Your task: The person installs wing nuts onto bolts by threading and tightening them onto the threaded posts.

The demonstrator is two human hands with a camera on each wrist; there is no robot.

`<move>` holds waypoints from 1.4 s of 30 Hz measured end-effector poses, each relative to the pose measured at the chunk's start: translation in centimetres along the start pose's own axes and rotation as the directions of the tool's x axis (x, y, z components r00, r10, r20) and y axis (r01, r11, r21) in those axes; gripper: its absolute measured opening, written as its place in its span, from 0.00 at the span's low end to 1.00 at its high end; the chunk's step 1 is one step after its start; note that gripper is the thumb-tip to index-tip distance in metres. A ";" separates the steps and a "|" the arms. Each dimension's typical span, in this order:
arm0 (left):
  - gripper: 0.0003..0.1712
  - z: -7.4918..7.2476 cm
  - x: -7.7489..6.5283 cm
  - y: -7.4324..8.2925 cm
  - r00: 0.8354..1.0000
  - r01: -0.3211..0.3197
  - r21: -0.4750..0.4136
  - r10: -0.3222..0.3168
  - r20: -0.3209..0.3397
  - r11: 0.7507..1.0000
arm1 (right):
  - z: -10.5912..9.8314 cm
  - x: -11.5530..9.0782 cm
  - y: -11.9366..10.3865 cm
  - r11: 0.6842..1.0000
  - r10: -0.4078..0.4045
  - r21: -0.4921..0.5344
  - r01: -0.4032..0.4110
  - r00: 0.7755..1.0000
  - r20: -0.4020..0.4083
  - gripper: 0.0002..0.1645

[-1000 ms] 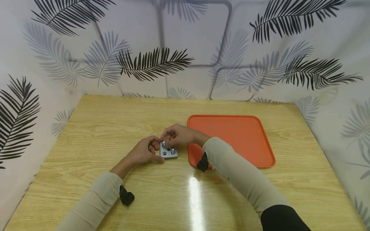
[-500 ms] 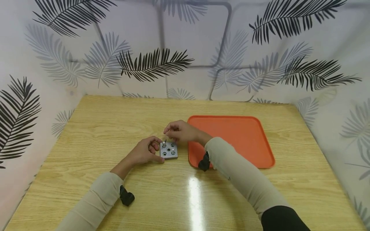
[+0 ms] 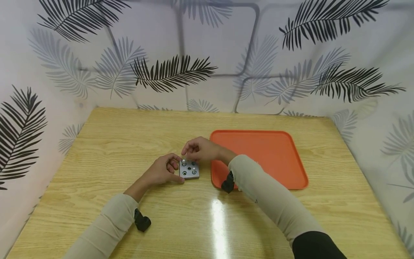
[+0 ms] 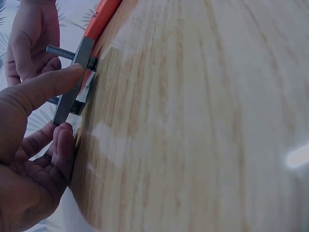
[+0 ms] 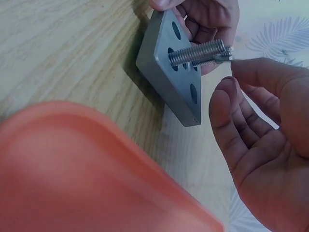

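Metal plate (image 5: 179,87) is low at the table (image 3: 129,129), just left of the orange tray (image 3: 255,158), with the left hand (image 3: 158,171) gripping its edges. Half a second ago the right hand (image 3: 202,148) was lifted farther off; now its fingertips are back by the far-left bolt (image 3: 183,163). Can't tell if they're pinching it, but I'd guess that bolt isn't finished.

1. The head view is bright and fairly even, with a white streak of glare (image 3: 219,226) on the table (image 3: 145,136) at lower centre.
2. The left wrist view is dimmer and bluish; a white glare spot (image 4: 298,157) sits at the right edge.
3. In the right wrist view, shadow falls beside the metal block (image 5: 166,87); the tray (image 5: 72,169), lower left, looks soft.
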State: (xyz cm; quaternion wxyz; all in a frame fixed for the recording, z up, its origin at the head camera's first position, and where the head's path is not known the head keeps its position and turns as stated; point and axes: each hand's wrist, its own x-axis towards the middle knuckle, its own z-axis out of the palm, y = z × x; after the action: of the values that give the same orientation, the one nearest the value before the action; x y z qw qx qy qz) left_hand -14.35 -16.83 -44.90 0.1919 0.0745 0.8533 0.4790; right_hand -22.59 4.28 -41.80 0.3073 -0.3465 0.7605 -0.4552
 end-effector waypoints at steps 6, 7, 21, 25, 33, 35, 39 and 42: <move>0.36 0.0 0.0 -0.2 1.000 -0.013 -0.010 0.013 0.005 1.000 | 0.5 0.1 -0.3 0.996 0.013 -0.091 -0.009 0.999 0.043 0.14; 0.36 0.0 0.0 -0.2 1.000 -0.015 -0.010 0.015 0.005 1.000 | 0.6 0.2 -0.4 0.994 0.015 -0.113 -0.009 0.999 0.046 0.13; 0.37 0.2 0.0 -0.2 1.000 -0.015 -0.012 0.015 0.003 1.000 | 0.5 0.0 0.4 0.999 0.022 -0.040 -0.024 0.999 -0.037 0.10; 0.38 0.2 0.1 -0.2 1.000 -0.010 0.001 0.010 0.003 1.000 | 0.3 -0.1 0.4 0.999 0.037 0.002 -0.037 0.999 -0.033 0.11; 0.37 -0.1 0.1 0.0 1.000 -0.015 0.004 0.015 -0.001 1.000 | 0.1 -0.2 -0.1 0.998 0.056 0.021 -0.056 0.998 -0.017 0.12; 0.37 -0.1 0.1 -0.1 1.000 -0.017 -0.002 0.017 0.004 1.000 | 0.0 -0.3 -0.2 0.997 0.066 0.028 -0.066 0.998 -0.008 0.13; 0.37 -0.1 0.1 -0.2 1.000 -0.020 -0.007 0.020 0.007 1.000 | 0.0 -0.4 -0.3 0.996 0.074 0.046 -0.075 0.997 0.020 0.15; 0.37 -0.1 0.1 -0.2 1.000 -0.022 -0.010 0.022 0.007 1.000 | 0.0 -0.3 -0.3 0.995 0.079 0.050 -0.081 0.996 0.041 0.16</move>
State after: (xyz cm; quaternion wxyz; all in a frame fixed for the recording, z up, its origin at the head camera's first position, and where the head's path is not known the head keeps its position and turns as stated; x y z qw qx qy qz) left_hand -14.46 -16.97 -45.07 0.1900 0.0848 0.8494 0.4851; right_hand -22.28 4.43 -41.51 0.3490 -0.3166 0.7556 -0.4550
